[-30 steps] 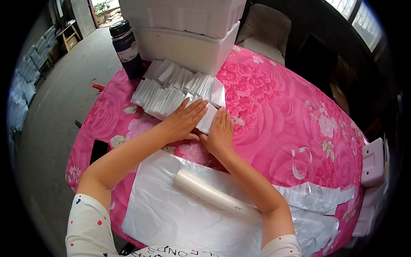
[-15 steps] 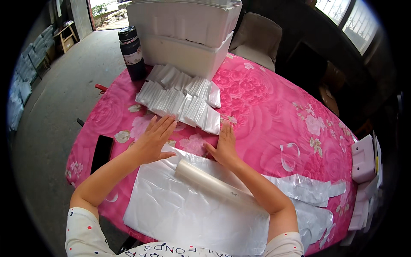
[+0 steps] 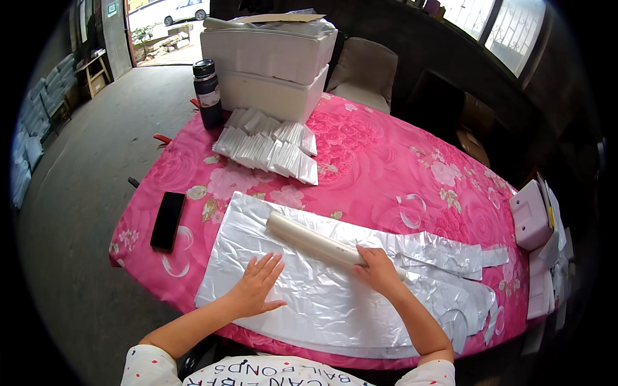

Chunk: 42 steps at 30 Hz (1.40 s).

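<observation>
Silvery plastic film (image 3: 322, 302) is lying beneath a pale tube (image 3: 315, 240) that I am gripping.
My right hand (image 3: 381, 273) is wrapping the tube near its right end, while my left hand (image 3: 255, 287) is hovering or resting, I cannot tell which, open and palm down over the film, to the near left of the tube. Beyond the tube, folded plastic packets (image 3: 267, 148) are leaning in rows on the pink flowered surface (image 3: 393, 174); farther beyond it, a dark bottle (image 3: 208, 96) and stacked white boxes (image 3: 267, 56) are standing. Left of the tube, a black phone (image 3: 167, 222) is lying.
</observation>
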Motion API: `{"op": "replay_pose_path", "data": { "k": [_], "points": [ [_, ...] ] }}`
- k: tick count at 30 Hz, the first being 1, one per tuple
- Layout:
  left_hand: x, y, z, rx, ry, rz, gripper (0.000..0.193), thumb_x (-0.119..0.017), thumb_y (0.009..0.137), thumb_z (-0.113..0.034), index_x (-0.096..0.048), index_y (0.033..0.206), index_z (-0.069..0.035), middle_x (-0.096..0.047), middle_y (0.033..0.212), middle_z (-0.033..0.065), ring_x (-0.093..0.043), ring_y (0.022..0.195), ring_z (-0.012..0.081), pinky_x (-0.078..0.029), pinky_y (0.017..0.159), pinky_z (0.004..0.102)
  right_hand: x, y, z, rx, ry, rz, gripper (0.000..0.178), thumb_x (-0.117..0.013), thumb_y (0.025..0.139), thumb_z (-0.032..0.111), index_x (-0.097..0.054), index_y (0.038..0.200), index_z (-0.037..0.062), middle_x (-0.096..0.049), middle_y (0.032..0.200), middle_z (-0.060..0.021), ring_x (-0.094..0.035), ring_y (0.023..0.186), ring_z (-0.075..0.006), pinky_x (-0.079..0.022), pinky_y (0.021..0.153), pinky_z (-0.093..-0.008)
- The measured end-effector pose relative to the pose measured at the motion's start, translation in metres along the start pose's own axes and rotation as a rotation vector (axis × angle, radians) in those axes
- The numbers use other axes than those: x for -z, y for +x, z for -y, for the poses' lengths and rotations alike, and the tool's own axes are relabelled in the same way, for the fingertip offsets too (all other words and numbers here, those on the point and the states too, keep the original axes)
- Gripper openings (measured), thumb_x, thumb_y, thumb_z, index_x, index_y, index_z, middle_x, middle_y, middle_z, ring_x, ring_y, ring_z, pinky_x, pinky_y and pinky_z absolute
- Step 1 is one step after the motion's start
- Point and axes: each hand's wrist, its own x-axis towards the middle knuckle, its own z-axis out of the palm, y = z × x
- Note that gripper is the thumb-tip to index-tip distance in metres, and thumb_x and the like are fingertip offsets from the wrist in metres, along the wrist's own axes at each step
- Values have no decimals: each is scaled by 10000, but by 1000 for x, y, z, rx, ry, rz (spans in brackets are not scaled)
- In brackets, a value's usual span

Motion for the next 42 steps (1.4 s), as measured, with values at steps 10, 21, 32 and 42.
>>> {"op": "replay_pose_path", "data": {
  "k": [10, 21, 32, 42],
  "points": [
    [-64, 16, -98, -189, -134, 164, 857, -553, 822, -503, -188, 1389, 27, -134, 1446, 265, -138, 1344, 421, -178, 1064, 530, -30, -146, 70, -353, 206, -61, 552, -597, 818, 261, -448, 1270, -17, -533, 1045, -200, -503, 1006, -334, -426, 860, -392],
    [-92, 39, -137, -292, -219, 67, 787, -591, 735, -593, -411, 1326, -107, -158, 1433, 283, -127, 1330, 463, -184, 1062, 516, -35, -174, -20, -125, -148, -98, 511, -478, 877, 263, -390, 1345, 77, -276, 1448, -129, -233, 1348, -283, -194, 1093, -390],
    [-109, 56, -189, -411, -165, 114, 693, -575, 736, -602, -550, 1163, -58, -298, 1398, 200, -136, 1332, 447, -215, 966, 656, 33, -297, -222, -639, -525, -556, 261, -526, 821, 89, -602, 1055, 4, -600, 1111, -147, -558, 1027, -316, -450, 880, -368],
    [-110, 64, -199, -420, -187, 112, 642, -568, 750, -553, -562, 1131, -37, -391, 1321, 190, -175, 1319, 425, -219, 947, 661, 76, -273, -177, -631, -493, -606, 57, -587, 705, 39, -570, 759, 30, -579, 728, -112, -571, 674, -298, -464, 625, -379]
  ]
}}
